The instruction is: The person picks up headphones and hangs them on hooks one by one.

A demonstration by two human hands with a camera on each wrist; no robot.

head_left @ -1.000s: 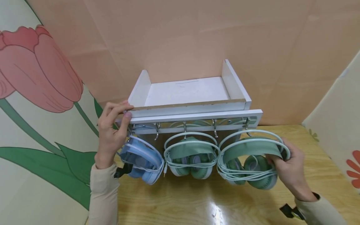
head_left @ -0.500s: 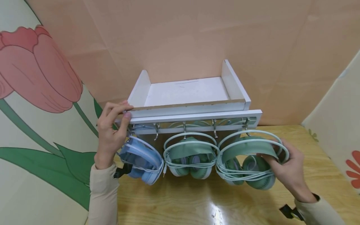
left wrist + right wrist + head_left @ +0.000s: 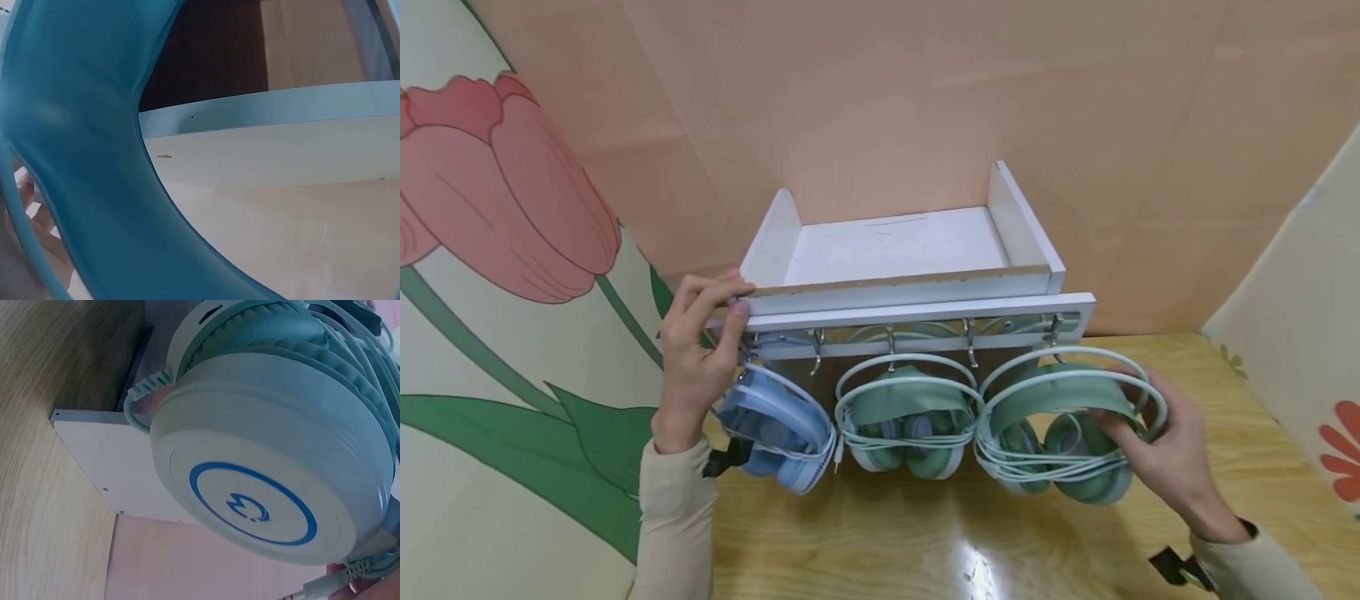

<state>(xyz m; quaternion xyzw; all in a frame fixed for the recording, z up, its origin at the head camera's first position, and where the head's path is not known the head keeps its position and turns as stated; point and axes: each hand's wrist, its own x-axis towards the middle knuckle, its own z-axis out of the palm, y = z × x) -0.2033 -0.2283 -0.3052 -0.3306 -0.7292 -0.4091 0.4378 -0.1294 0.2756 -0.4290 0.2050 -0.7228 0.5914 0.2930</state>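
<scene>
My left hand (image 3: pixel 696 358) grips the left end of a white hook rack (image 3: pixel 917 312), thumb on its front and fingers over the top. Blue headphones (image 3: pixel 778 400) hang just beside that hand, and their band fills much of the left wrist view. Green headphones (image 3: pixel 913 396) hang from a middle hook. At the right end, my right hand (image 3: pixel 1176 454) holds the side of a second pair of green headphones (image 3: pixel 1060 390), thumb inside the headband. Its band is at the rightmost hook; contact is hard to see. An ear cup (image 3: pixel 262 462) with a blue ring fills the right wrist view.
Behind the rail is a white shelf tray (image 3: pixel 902 246) with raised sides. Bare metal hooks (image 3: pixel 817 350) show between the headphones. Below lies a wooden tabletop (image 3: pixel 880 533). A tulip-painted panel (image 3: pixel 512 200) stands at left, another panel (image 3: pixel 1307 317) at right.
The right-hand green headphones and my right hand have shifted slightly left, and the thumb has slid further into the headband. My left hand keeps its place on the rack.
</scene>
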